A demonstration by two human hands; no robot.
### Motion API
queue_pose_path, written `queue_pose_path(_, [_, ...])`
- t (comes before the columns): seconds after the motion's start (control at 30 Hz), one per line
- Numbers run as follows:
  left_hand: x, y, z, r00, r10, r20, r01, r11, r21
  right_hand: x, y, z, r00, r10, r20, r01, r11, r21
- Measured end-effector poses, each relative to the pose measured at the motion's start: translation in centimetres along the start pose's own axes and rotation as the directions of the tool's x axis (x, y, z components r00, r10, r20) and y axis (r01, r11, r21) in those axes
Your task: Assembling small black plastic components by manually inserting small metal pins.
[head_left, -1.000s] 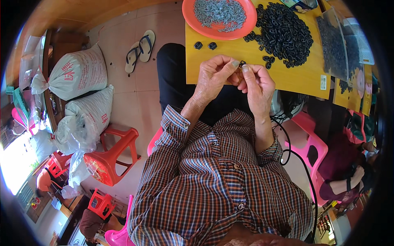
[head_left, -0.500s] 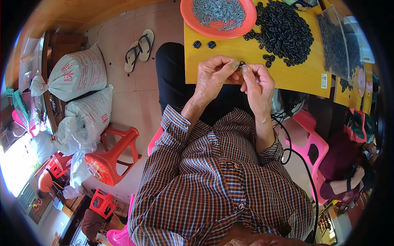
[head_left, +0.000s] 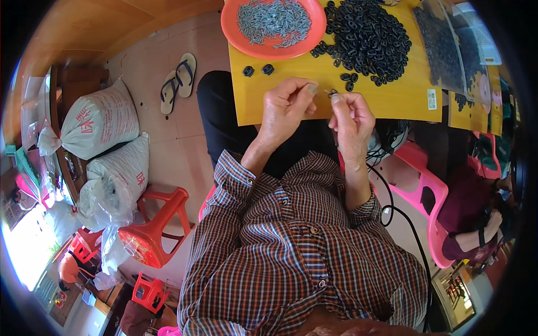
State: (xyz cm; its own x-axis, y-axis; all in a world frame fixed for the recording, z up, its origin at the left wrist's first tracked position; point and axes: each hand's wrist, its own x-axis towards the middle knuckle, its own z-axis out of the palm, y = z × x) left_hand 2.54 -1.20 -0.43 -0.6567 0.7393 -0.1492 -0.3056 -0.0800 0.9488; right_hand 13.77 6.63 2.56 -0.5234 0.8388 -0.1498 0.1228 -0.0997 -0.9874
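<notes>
Over the near edge of the yellow table [head_left: 252, 106], my right hand [head_left: 354, 120] pinches a small black oval piece [head_left: 333, 92] between thumb and fingers. A thin pin or screw tip seems to stick out of it on the left. A short gap to the left, my left hand [head_left: 287, 111] is closed, thumb pressed to the index finger; whether anything small sits in that pinch is hidden. Two black pieces [head_left: 258, 70] lie on the table beyond my left hand. Farther off are a heap of black oval pieces [head_left: 372, 42] and an orange plate [head_left: 231, 33] of small grey screws or pins.
Clear plastic bags of black pieces [head_left: 440, 47] lie at the table's right. A black cable [head_left: 412, 229] hangs beside my right arm. Red stool [head_left: 162, 224], white sacks [head_left: 101, 120] and sandals [head_left: 178, 84] are on the left. Another person [head_left: 468, 218] sits at right, by a pink chair [head_left: 431, 196].
My hands have parted; the fingertips were together at the black piece, which now stays in my right hand. The whole view has shifted, so table and plate appear farther left.
</notes>
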Motion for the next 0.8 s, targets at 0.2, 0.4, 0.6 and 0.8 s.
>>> queue_pose_path(0.2, [2.7,-0.7,2.9,0.794,0.555,0.248,-0.574,0.551,0.605,0.8,0.1,-2.4,0.976,-0.047,-0.211,0.058,0.997,0.048])
queue_pose_path(0.4, [4.0,-1.9,5.9,0.714,0.551,0.431,-0.669,0.357,0.652,1.1,0.1,-2.9,0.954,-0.059,-0.295,0.084,0.994,0.073])
queue_pose_path(0.6, [3.9,-1.8,5.4,0.754,0.395,0.525,-0.615,0.145,0.775,1.0,0.2,-3.3,0.961,-0.049,-0.272,0.076,0.993,0.091])
queue_pose_path(0.8, [3.5,-1.7,2.7,0.728,0.489,0.48,-0.611,0.147,0.777,1.1,0.1,-2.8,0.961,-0.016,-0.275,0.048,0.993,0.107])
